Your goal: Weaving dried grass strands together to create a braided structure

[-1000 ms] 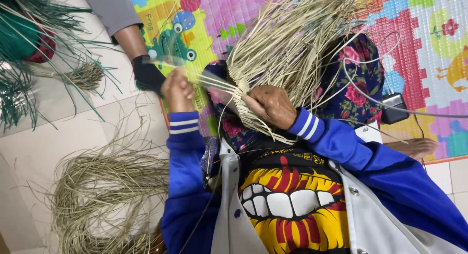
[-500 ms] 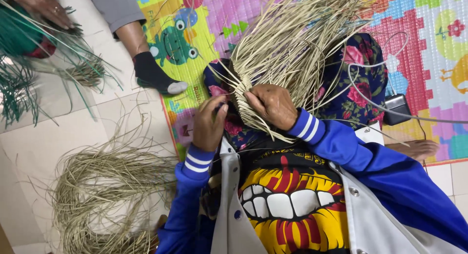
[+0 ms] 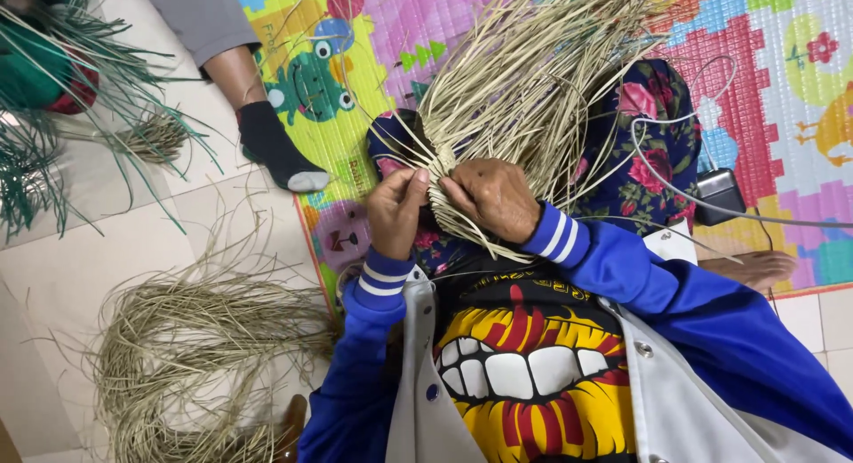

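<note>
Tiled floor (image 3: 115, 259) bears a colourful mat (image 3: 764, 99) and loose straw (image 3: 195, 339).

Pale straw weaving held at its woven end, loose strands fanned out.

A bundle of pale, tan straw strands (image 3: 533, 81) is seen over the lap, its near end gathered into a tight, flat woven section (image 3: 444, 205) where the strips are crossed closely together. That woven edge is pinched between the left hand (image 3: 397, 212) and the right hand (image 3: 494, 196), which are closed on it from either side, fingertips nearly meeting. From there the unwoven strands are spread upward and outward in a wide, untidy fan, long and thin, some bent and curling sideways, a few trailing down past the right wrist.
</note>
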